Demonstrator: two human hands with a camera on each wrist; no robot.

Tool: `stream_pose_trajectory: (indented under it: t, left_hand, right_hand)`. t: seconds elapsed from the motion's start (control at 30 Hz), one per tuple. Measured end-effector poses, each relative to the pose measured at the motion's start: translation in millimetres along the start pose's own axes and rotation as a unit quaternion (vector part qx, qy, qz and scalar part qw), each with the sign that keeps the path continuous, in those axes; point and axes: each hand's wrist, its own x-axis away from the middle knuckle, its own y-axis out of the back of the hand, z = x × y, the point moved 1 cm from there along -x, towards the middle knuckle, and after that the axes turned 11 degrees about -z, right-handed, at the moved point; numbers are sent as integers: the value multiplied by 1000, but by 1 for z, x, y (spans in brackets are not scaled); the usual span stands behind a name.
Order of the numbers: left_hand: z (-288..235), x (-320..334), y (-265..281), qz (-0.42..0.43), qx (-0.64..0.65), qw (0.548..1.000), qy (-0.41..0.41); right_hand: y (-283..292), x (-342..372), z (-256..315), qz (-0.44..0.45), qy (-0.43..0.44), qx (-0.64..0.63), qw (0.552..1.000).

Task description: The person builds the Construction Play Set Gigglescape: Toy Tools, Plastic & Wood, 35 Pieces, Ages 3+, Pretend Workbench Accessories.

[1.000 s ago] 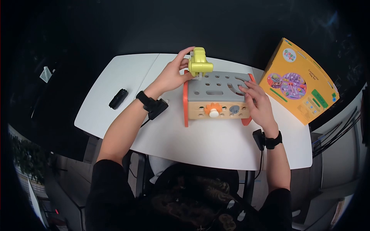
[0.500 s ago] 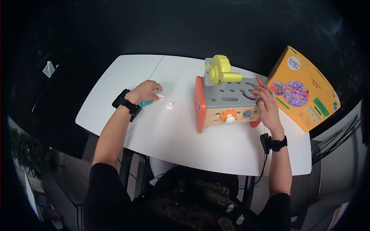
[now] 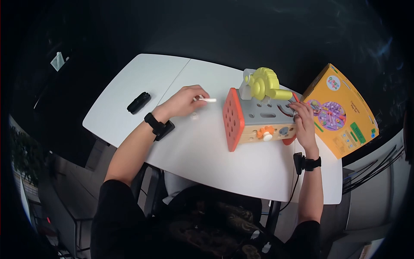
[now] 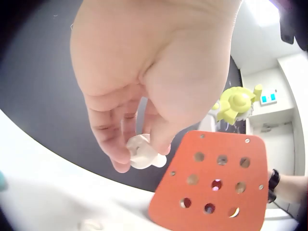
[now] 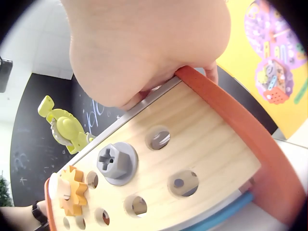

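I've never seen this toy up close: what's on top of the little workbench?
A yellow-green toy saw stands toward the left end of the workbench; the right hand rests at the right. Holes and slots show in the grey top; whatever lies beneath that hand is covered.

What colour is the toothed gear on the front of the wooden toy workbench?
The toothed gear is orange, seen best in the right wrist view.

Right wrist view: most fingers of the right hand (image 5: 149, 43) were hidden behind the wooden toy (image 5: 211, 134); the carton (image 5: 238, 29), right of it, was cut off. Left wrist view: left of the toy, a teal object (image 4: 2, 182) was cut off, a white piece (image 4: 90, 225) blurred.
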Motion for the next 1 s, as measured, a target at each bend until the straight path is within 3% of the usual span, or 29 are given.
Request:
stream_pose_trajectory:
  t: [0.07, 0.3, 0.4, 0.47, 0.57, 0.63, 0.67, 0.73, 0.77, 0.8, 0.83, 0.87, 1.0]
  left_hand:
    - [-30, -3, 2, -1, 103, 993, -54]
    - [-51, -10, -20, -28, 78, 990, -112]
    - [-60, -11, -28, -41, 92, 990, -98]
    - [-68, -10, -31, -68, 114, 991, -25]
    - [-67, -5, -45, -80, 138, 987, -9]
    - [-70, 3, -48, -61, 171, 983, 24]
    - [-74, 7, -47, -42, 203, 977, 57]
    - [-81, 14, -42, -12, 182, 981, 62]
    - [-82, 18, -42, 16, 160, 985, 68]
    - [-82, 22, -45, 17, 160, 985, 68]
    - [-81, 27, -49, 10, 147, 989, 6]
    - [-81, 30, -53, 3, 133, 990, -56]
    - [-84, 36, -64, 13, 109, 992, -63]
  right_hand:
    - [1, 0, 1, -2, 8, 5, 1000]
    - [1, 0, 1, 0, -14, -16, 1000]
    - [1, 0, -1, 2, -15, -24, 1000]
    - [2, 1, -4, 4, -14, -28, 1000]
    - [-2, 7, -11, 7, -65, -78, 995]
    - [-9, 20, -20, -89, -204, -262, 939]
    - [-9, 26, -25, -89, -205, -261, 939]
    - [-8, 41, -42, -22, -310, -355, 882]
    - [-7, 50, -53, -23, -311, -355, 881]
    - [-10, 59, -63, 53, -358, -371, 855]
    - [-14, 67, -73, 128, -402, -383, 822]
    - [-19, 69, -76, 129, -403, -382, 822]
    - [-25, 77, -79, 145, -351, -305, 874]
